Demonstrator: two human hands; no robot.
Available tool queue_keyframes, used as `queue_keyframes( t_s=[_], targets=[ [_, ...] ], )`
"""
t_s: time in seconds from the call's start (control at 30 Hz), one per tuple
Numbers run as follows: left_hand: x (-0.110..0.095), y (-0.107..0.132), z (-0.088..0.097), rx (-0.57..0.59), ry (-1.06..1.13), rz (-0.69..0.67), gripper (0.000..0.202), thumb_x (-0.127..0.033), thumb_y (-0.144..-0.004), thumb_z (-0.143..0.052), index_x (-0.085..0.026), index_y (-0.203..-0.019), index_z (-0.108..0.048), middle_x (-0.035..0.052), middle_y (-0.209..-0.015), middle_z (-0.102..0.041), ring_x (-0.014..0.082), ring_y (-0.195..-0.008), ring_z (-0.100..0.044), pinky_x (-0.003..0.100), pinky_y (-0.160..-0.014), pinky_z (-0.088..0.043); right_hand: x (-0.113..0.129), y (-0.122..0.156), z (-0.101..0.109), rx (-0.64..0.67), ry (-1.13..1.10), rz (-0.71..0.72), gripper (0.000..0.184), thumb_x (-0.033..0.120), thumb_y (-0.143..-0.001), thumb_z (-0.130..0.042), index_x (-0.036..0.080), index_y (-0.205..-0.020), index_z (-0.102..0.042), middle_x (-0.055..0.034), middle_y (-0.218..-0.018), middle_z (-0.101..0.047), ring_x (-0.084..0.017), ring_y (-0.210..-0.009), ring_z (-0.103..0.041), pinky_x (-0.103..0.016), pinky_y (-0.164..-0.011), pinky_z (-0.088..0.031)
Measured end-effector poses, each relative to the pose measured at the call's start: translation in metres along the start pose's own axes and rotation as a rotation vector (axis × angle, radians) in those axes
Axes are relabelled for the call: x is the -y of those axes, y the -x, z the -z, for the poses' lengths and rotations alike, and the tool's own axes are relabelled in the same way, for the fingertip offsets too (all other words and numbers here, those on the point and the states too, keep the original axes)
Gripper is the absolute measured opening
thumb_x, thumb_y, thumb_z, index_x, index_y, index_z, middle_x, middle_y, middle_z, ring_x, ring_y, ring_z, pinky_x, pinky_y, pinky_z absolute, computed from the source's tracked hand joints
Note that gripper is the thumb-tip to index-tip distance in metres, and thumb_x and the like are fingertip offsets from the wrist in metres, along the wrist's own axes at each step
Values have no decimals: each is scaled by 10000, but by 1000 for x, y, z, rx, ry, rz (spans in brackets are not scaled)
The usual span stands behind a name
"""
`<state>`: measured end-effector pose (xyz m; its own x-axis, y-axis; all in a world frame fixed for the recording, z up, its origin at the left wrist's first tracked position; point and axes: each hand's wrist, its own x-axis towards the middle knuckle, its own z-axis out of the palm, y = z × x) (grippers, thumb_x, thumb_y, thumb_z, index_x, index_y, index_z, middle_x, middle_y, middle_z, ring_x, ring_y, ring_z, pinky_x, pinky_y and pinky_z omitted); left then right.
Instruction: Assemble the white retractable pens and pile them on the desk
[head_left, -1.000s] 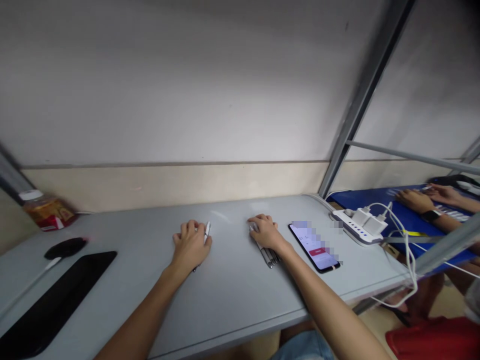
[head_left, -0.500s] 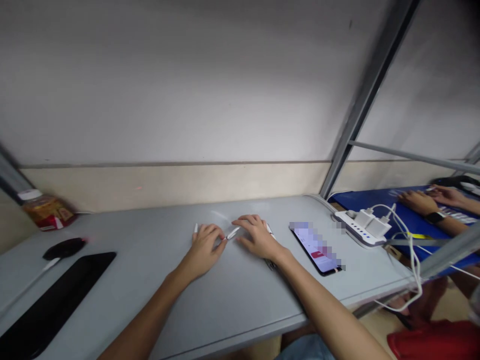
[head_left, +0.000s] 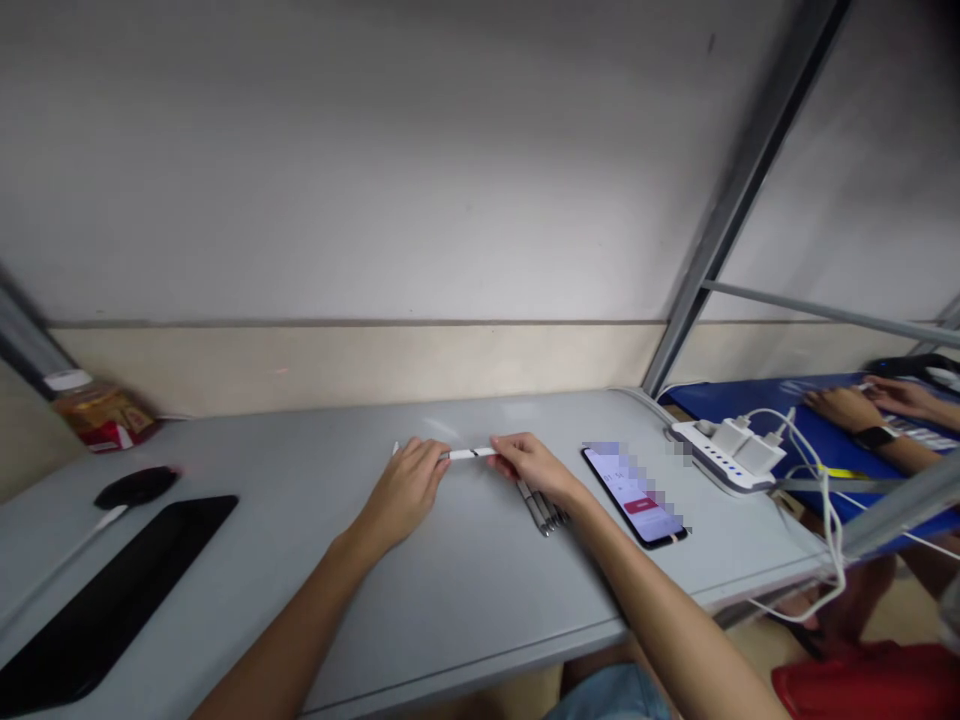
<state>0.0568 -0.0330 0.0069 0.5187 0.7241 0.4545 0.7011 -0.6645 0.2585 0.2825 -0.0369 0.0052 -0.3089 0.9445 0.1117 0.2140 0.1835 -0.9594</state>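
A slim white pen (head_left: 463, 455) with a dark mark is held level between my two hands, just over the grey desk. My left hand (head_left: 411, 484) closes its fingers on the pen's left part. The pen's right end is pinched between thumb and fingers of my right hand (head_left: 529, 466). Several grey pens (head_left: 541, 514) with metallic tips lie side by side below my right hand, which partly covers them. A small white tip (head_left: 396, 448) pokes out left of my left hand; whether it belongs to the same pen I cannot tell.
A phone (head_left: 637, 500) with a lit screen lies right of the pens, before a power strip (head_left: 720, 460) with chargers and loose cables. On the left are a bottle (head_left: 105, 412), a black mouse-like object (head_left: 136, 487) and a black mat (head_left: 127, 600). Another person's hands (head_left: 847, 408) are at a blue table.
My right hand has closed on the pen's right end, and the pen now lies straight between both hands. More of the grey pens shows. The view has shifted slightly.
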Motion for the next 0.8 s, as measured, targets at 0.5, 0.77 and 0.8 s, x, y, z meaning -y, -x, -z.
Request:
queue_keyframes(
  t_s=[0.5, 0.77, 0.8],
  targets=[
    [4, 2, 2, -38, -92, -89, 275, -232, -967, -297, -194, -777, -493, 22, -724, -570, 194, -739, -488, 345, -727, -327, 11, 7, -1, 95, 84, 65, 452, 538, -887, -468, 157, -683, -600, 47, -534, -351, -86, -497, -294, -239, -490, -225],
    [14, 3, -6, 7, 96, 83, 334, -305, -978, -284, -197, -731, -480, -4, -692, -553, 164, -684, -502, 312, -718, -350, 8, 5, -8, -134, 406, 417, 225, 358, -898, -548, 181, -927, -685, -44, -837, -641, -139, -729, -522, -246, -665, -377],
    [14, 3, -7, 10, 91, 83, 334, -307, -979, -277, -197, -744, -487, 1, -713, -561, 167, -705, -508, 313, -724, -352, 7, 4, -9, -154, 398, 434, 213, 346, -878, -583, 192, -988, -680, -53, -899, -649, -146, -770, -538, -247, -686, -388]
  ],
)
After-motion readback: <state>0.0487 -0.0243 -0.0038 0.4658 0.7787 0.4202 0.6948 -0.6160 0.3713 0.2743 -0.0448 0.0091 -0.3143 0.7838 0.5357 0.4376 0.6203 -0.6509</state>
